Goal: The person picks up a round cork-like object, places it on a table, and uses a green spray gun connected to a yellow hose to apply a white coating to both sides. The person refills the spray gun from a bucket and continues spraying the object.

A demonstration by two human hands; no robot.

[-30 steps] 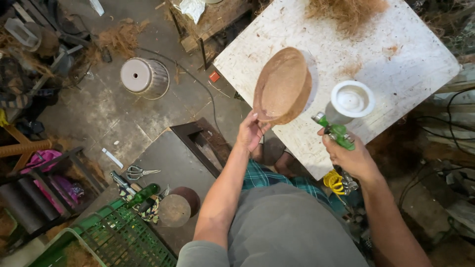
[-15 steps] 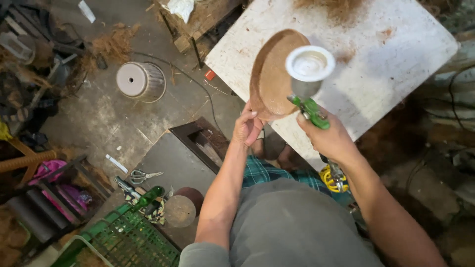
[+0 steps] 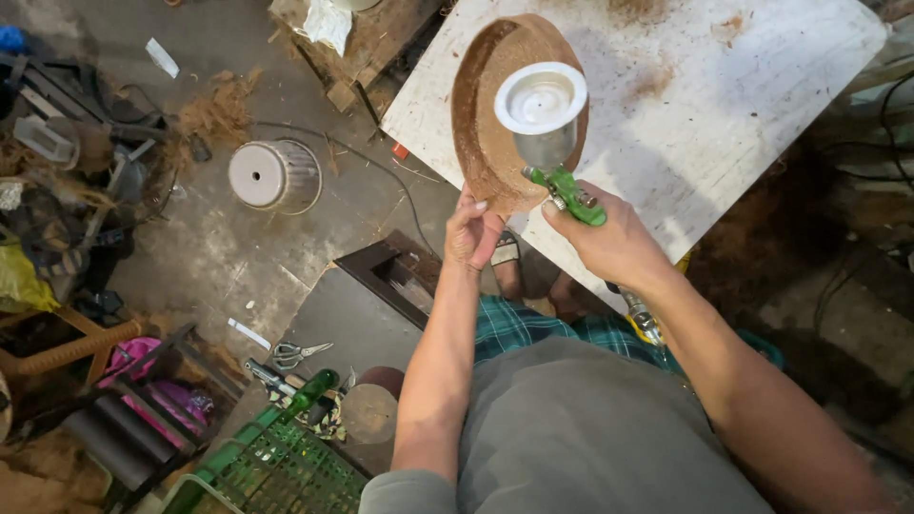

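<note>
Over white table [image 3: 724, 105], spray gun [image 3: 552, 133] now nearer bowl [image 3: 486, 133].

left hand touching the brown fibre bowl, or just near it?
Touching. The head view shows the left hand with fingertips pressed on the lower rim of the brown fibre bowl, no gap, holding it tilted above the white table.

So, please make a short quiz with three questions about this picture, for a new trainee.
1. True or false: the right hand holds a green spray gun.
2. What does the left hand hold? A) scissors B) a brown fibre shell C) a bottle
3. Fill in: the gun's cup is open at the ___.

Key: 1 true; 2 B; 3 top.
</note>
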